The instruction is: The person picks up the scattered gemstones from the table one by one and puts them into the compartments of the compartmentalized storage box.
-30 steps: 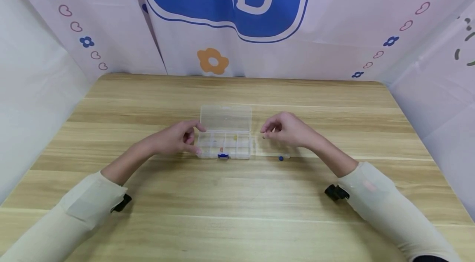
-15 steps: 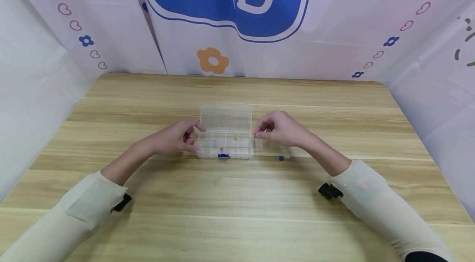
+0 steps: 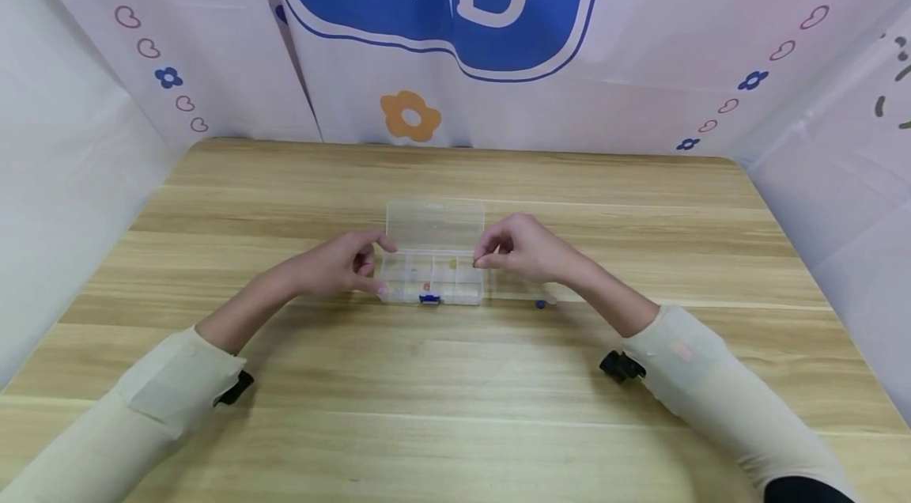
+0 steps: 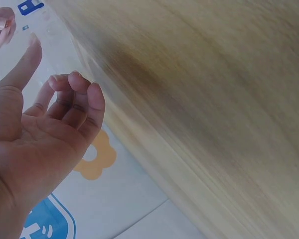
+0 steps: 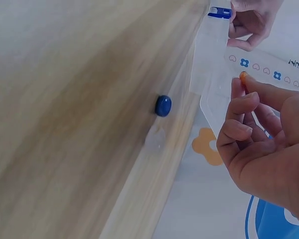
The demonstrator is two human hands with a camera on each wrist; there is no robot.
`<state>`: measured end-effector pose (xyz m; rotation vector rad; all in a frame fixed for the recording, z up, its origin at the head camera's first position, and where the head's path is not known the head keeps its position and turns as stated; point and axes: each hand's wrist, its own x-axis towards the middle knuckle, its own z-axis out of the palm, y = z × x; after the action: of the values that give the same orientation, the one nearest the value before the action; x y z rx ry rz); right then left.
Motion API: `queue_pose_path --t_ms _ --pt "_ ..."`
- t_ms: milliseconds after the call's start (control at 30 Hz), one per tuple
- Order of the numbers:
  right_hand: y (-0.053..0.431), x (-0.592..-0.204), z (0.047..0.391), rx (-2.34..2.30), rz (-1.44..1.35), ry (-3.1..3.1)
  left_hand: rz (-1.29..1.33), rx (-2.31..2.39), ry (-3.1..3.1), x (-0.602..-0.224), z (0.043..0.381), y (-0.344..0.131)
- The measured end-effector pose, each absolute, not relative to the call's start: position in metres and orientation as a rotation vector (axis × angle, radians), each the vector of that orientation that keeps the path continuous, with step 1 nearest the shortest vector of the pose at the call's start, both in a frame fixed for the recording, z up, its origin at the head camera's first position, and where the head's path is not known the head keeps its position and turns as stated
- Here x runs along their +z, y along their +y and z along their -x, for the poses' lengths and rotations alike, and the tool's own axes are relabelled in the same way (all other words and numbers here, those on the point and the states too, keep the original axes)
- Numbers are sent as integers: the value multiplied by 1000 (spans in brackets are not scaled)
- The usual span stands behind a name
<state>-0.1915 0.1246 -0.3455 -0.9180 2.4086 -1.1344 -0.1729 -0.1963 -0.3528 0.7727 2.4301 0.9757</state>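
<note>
A clear plastic compartment box (image 3: 467, 295) stands with its lid (image 3: 435, 225) raised on the table, a blue latch (image 3: 429, 299) at its front. My left hand (image 3: 334, 264) grips the box's left end, thumb at the front corner and index finger at the back. Over the right end, my right hand (image 3: 527, 248) pinches a small orange bead (image 5: 243, 76) between thumb and index finger. Inside the box, a yellow piece (image 3: 452, 263) and a reddish piece (image 3: 427, 286) lie in separate compartments, too small to make out. The right wrist view shows the bead best.
Right of the box, a dark blue bead (image 5: 163, 106) lies on the wooden table (image 3: 398, 408), beside a clear, whitish piece (image 5: 155, 139). A printed cloth (image 3: 342, 92) hangs behind the table's far edge.
My right hand has moved left with the pinched bead, from beside the box to above its right end. The left hand and the box have stayed in place.
</note>
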Motion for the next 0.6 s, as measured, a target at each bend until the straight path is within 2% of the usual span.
queue_pose_path --t_ms 600 --pt "106 -352 191 -1128 1015 2359 -776 955 2434 -351 174 -196"
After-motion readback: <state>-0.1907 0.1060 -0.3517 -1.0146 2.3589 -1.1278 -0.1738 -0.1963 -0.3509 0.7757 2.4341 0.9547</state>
